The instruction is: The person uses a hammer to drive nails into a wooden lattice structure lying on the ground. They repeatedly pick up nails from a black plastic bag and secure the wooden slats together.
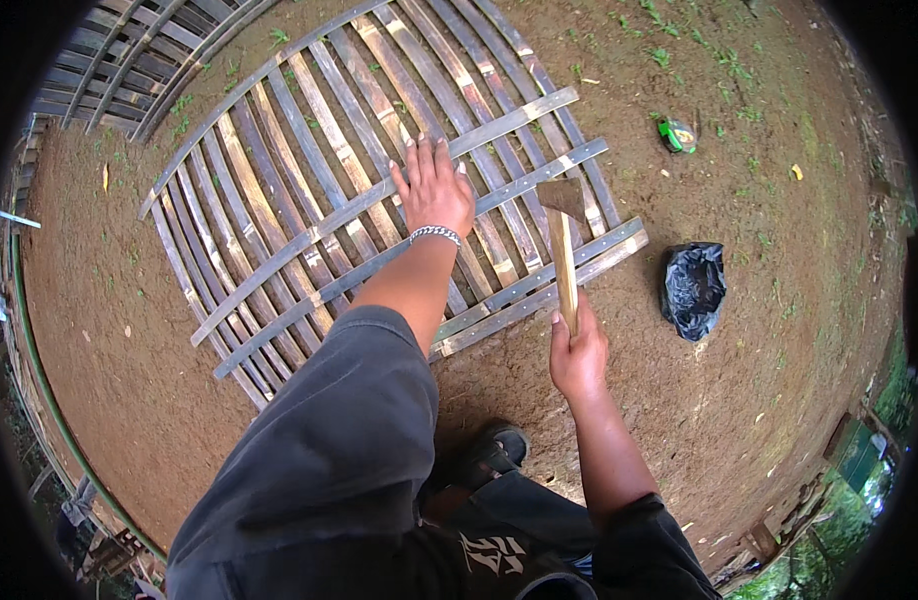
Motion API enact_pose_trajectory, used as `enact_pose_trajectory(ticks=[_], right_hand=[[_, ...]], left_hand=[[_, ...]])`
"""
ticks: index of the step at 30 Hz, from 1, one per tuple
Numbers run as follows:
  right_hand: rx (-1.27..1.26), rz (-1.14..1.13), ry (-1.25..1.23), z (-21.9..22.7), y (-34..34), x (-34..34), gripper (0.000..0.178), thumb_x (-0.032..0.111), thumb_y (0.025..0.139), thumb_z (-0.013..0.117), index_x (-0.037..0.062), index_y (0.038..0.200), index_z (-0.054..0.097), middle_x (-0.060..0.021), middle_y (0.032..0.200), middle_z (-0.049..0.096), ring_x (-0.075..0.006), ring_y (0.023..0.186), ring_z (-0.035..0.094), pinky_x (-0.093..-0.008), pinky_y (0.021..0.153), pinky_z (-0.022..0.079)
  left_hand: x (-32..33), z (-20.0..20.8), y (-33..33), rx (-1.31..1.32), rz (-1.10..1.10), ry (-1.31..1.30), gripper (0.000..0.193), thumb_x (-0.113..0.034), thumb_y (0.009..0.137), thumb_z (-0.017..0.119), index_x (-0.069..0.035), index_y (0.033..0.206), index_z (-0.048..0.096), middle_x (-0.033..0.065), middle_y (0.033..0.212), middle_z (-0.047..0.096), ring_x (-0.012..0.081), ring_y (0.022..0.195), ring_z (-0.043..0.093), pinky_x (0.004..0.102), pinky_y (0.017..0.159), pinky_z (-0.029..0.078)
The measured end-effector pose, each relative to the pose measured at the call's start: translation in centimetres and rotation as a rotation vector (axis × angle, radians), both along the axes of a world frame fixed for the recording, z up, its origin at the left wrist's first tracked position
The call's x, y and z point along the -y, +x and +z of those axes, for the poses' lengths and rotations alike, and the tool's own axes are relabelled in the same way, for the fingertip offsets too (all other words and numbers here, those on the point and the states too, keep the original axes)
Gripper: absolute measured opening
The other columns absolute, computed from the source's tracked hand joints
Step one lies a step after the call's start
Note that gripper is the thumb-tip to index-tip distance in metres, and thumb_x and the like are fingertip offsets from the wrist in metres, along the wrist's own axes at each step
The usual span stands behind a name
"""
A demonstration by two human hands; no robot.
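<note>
Dark sleeve (329, 410) nearest; beyond, the left hand (439, 190) spreads open across a slatted panel (264, 200) on the ground (119, 380), likely stiff, best held by its rails; the right hand (581, 358) grips a hatchet (562, 255).

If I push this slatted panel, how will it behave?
The slatted panel would probably move as one piece, since crossbars run across its slats. Its narrow, spaced slats suggest some flex. Lying flat on the ground, it seems unlikely to roll or tip.
</note>
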State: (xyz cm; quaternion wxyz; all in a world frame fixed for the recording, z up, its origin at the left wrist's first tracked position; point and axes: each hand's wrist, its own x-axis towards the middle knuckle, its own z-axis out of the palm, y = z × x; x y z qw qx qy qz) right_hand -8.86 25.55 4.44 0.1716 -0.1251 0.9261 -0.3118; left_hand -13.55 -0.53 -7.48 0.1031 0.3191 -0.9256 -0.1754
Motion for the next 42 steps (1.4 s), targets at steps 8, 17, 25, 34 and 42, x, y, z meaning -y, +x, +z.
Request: enact_pose_trajectory(ticks=[8, 17, 25, 34, 42], right_hand=[[0.083, 0.182, 0.101, -3.1, -3.1, 1.1, 0.052, 0.011, 0.097, 0.061, 0.0034, 0.146, 0.045, -0.0297, 0.126, 0.062, -0.0494, 0.109, 0.064, -0.0530, 0.089, 0.054], [0.084, 0.153, 0.110, -2.8, -3.9, 1.2, 0.051, 0.011, 0.097, 0.062, 0.0043, 0.145, 0.045, -0.0314, 0.118, 0.065, -0.0492, 0.104, 0.068, -0.0524, 0.085, 0.058], [-0.109, 0.169, 0.051, -3.2, -4.1, 1.0, 0.056, 0.010, 0.097, 0.063, 0.0036, 0.148, 0.042, -0.0300, 0.125, 0.063, -0.0476, 0.107, 0.067, -0.0526, 0.087, 0.056], [-0.283, 0.097, -0.187, -5.8, -2.8, -0.2, 0.054, 0.007, 0.096, 0.063, 0.0050, 0.147, 0.044, -0.0293, 0.122, 0.064, -0.0484, 0.108, 0.066, -0.0500, 0.091, 0.057], [-0.351, 0.155, -0.135, -4.9, -2.7, 1.1, 0.050, 0.009, 0.100, 0.059, -0.0032, 0.146, 0.041, -0.0281, 0.119, 0.065, -0.0417, 0.101, 0.069, -0.0541, 0.084, 0.057]], left_hand=[[-0.1, 0.1, -0.4, 0.094, -0.014, -0.006, 0.057, -0.023, 0.098, 0.051, -0.007, 0.152, 0.043, 0.0176, 0.159, 0.038, 0.0334, 0.153, 0.025, 0.0595, 0.125, 0.009], [0.2, 0.0, -0.6, 0.105, -0.010, -0.020, 0.057, -0.022, 0.097, 0.050, -0.007, 0.152, 0.042, 0.0169, 0.159, 0.038, 0.0330, 0.153, 0.026, 0.0590, 0.125, 0.009], [0.1, -0.1, -0.6, 0.083, -0.015, -0.045, 0.057, -0.020, 0.096, 0.051, -0.007, 0.151, 0.043, 0.0177, 0.157, 0.039, 0.0341, 0.150, 0.029, 0.0589, 0.124, 0.011], [0.0, -0.1, -1.1, 0.040, -0.024, -0.041, 0.056, -0.020, 0.096, 0.050, -0.007, 0.150, 0.044, 0.0190, 0.156, 0.040, 0.0342, 0.150, 0.031, 0.0586, 0.124, 0.014], [0.3, 0.0, -0.8, 0.018, -0.022, -0.028, 0.057, -0.019, 0.095, 0.051, -0.006, 0.150, 0.044, 0.0190, 0.156, 0.040, 0.0347, 0.149, 0.031, 0.0597, 0.123, 0.014]])
